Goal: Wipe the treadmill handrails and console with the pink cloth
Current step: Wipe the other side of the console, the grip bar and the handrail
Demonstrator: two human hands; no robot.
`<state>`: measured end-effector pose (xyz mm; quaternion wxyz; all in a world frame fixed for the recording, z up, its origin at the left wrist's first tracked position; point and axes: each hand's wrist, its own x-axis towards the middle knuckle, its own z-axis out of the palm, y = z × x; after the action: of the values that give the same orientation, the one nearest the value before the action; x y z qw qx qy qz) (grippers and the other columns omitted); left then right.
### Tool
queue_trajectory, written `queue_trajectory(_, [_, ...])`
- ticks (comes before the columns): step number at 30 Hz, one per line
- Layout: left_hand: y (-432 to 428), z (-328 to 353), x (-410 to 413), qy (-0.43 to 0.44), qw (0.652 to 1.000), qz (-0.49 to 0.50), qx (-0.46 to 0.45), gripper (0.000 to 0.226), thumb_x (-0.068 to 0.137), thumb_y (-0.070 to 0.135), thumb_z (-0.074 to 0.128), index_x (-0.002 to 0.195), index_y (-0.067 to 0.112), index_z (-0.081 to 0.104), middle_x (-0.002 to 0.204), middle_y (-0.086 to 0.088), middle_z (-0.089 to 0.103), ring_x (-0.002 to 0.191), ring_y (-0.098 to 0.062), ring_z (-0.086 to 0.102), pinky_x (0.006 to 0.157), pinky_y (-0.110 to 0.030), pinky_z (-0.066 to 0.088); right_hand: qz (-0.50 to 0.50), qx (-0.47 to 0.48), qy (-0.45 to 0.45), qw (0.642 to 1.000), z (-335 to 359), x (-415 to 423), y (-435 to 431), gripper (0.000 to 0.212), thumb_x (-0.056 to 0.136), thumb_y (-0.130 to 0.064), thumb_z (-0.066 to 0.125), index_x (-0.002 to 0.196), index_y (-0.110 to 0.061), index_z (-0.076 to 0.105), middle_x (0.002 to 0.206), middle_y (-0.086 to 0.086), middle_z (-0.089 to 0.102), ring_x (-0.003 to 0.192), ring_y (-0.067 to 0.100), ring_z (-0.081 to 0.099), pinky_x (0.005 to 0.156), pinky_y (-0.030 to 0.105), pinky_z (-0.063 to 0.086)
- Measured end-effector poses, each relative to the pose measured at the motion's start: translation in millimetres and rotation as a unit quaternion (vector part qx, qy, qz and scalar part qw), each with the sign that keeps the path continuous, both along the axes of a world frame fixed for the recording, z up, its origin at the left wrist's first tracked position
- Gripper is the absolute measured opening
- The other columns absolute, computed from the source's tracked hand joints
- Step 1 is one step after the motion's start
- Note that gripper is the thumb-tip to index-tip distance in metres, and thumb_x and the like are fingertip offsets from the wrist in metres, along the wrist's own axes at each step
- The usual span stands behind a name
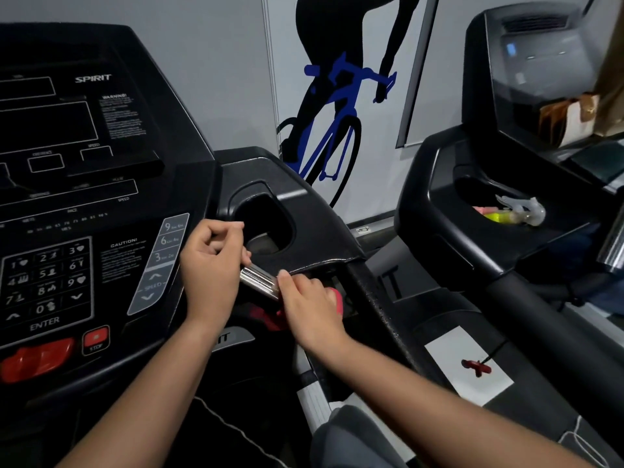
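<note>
The black treadmill console (77, 184) fills the left of the view, with a keypad and a red stop button. A shiny metal handrail grip (260, 283) juts out below the right cup holder (266, 224). My left hand (211, 265) is curled at the upper end of this grip, fingers bent, touching it. My right hand (309, 304) presses the pink cloth (270, 317) against the lower end of the grip; the cloth shows under the palm and past the fingers. The black side handrail (378, 309) runs down to the right of it.
A second treadmill (506, 211) stands to the right, its tray holding a spray bottle (516, 211) and a brown bag on its console. A red safety clip (476, 366) lies on a white label. A cyclist mural covers the wall behind.
</note>
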<state>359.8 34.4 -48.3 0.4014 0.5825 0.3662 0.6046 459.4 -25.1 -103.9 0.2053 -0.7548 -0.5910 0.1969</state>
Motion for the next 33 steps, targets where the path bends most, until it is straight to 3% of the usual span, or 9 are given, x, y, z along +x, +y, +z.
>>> queue_trajectory(5, [2, -2, 0, 0.003, 1.000, -0.001, 0.001, 0.021, 0.092, -0.001, 0.053, 0.078, 0.013, 0.058, 0.044, 0.006, 0.052, 0.047, -0.004, 0.052, 0.061, -0.017, 0.049, -0.111, 0.133, 0.109, 0.979, -41, -3, -8, 0.058, 0.092, -0.041, 0.010, 0.122, -0.018, 0.054, 0.125, 0.000, 0.050, 0.122, 0.021, 0.039, 0.106, 0.035, 0.022])
queue_trajectory(9, [3, -4, -2, 0.010, 1.000, -0.001, 0.003, 0.020, 0.092, -0.001, 0.053, 0.078, 0.011, 0.058, 0.046, 0.006, 0.052, 0.049, -0.006, 0.052, 0.063, -0.022, 0.050, -0.133, 0.201, 0.144, 0.960, -47, 18, 3, 0.040, 0.085, -0.016, 0.034, 0.093, -0.009, 0.072, 0.098, -0.001, 0.066, 0.101, 0.024, 0.059, 0.096, 0.044, 0.040])
queue_trajectory(12, [5, -5, 0, -0.001, 1.000, 0.010, 0.004, 0.022, 0.092, -0.003, 0.051, 0.077, 0.012, 0.057, 0.044, 0.005, 0.052, 0.047, -0.006, 0.051, 0.064, -0.026, 0.051, -0.093, 0.158, 0.115, 0.976, -36, 28, 11, 0.070, 0.066, -0.038, 0.022, 0.098, -0.002, 0.074, 0.102, 0.012, 0.071, 0.102, 0.029, 0.059, 0.093, 0.046, 0.043])
queue_trajectory(14, [6, -6, 0, -0.002, 1.000, 0.013, 0.004, 0.023, 0.092, -0.003, 0.051, 0.076, 0.013, 0.056, 0.044, 0.007, 0.051, 0.046, -0.006, 0.050, 0.066, -0.032, 0.052, -0.081, 0.109, 0.104, 0.985, -30, 33, 14, 0.073, 0.066, -0.041, 0.021, 0.101, -0.003, 0.073, 0.104, 0.015, 0.069, 0.104, 0.028, 0.058, 0.094, 0.041, 0.041])
queue_trajectory(20, [3, -6, 1, -0.011, 1.000, 0.018, -0.004, 0.021, 0.091, -0.002, 0.051, 0.076, 0.012, 0.056, 0.044, 0.006, 0.052, 0.047, -0.006, 0.051, 0.070, -0.038, 0.051, -0.145, 0.011, 0.100, 0.984, -22, 27, 17, 0.027, 0.095, -0.015, 0.039, 0.107, -0.005, 0.061, 0.114, 0.012, 0.063, 0.110, 0.029, 0.054, 0.091, 0.037, 0.038])
queue_trajectory(24, [1, -5, 2, -0.019, 1.000, 0.023, -0.009, 0.021, 0.090, -0.001, 0.050, 0.076, 0.013, 0.056, 0.045, 0.006, 0.053, 0.048, -0.008, 0.051, 0.070, -0.040, 0.051, -0.264, 0.068, 0.257, 0.927, -6, -6, -3, 0.052, 0.094, -0.016, 0.015, 0.124, -0.010, 0.057, 0.132, 0.006, 0.052, 0.127, 0.022, 0.040, 0.106, 0.031, 0.027])
queue_trajectory(27, [2, -6, 1, -0.025, 0.999, 0.022, -0.010, 0.021, 0.090, -0.001, 0.050, 0.075, 0.014, 0.055, 0.045, 0.006, 0.053, 0.048, -0.008, 0.051, 0.070, -0.039, 0.050, -0.323, 0.123, 0.422, 0.838, -1, -27, -19, 0.029, 0.102, -0.020, 0.029, 0.109, -0.025, 0.057, 0.143, -0.010, 0.033, 0.135, 0.012, 0.020, 0.109, 0.020, 0.012])
queue_trajectory(29, [2, -6, 1, -0.030, 0.999, 0.019, -0.006, 0.022, 0.090, -0.002, 0.050, 0.075, 0.013, 0.055, 0.046, 0.005, 0.053, 0.048, -0.009, 0.051, 0.069, -0.036, 0.049, -0.287, 0.145, 0.453, 0.831, 2, -28, -25, 0.021, 0.101, -0.021, 0.036, 0.107, -0.032, 0.053, 0.145, -0.013, 0.026, 0.137, 0.011, 0.017, 0.103, 0.015, 0.016])
queue_trajectory(33, [2, -7, 0, -0.028, 0.999, 0.019, 0.001, 0.021, 0.090, -0.002, 0.051, 0.075, 0.012, 0.055, 0.047, 0.004, 0.053, 0.049, -0.009, 0.051, 0.066, -0.032, 0.049, -0.315, 0.138, 0.456, 0.821, -14, -15, -15, 0.034, 0.101, -0.019, 0.036, 0.130, -0.024, 0.054, 0.149, -0.009, 0.025, 0.139, 0.013, 0.018, 0.116, 0.032, 0.020])
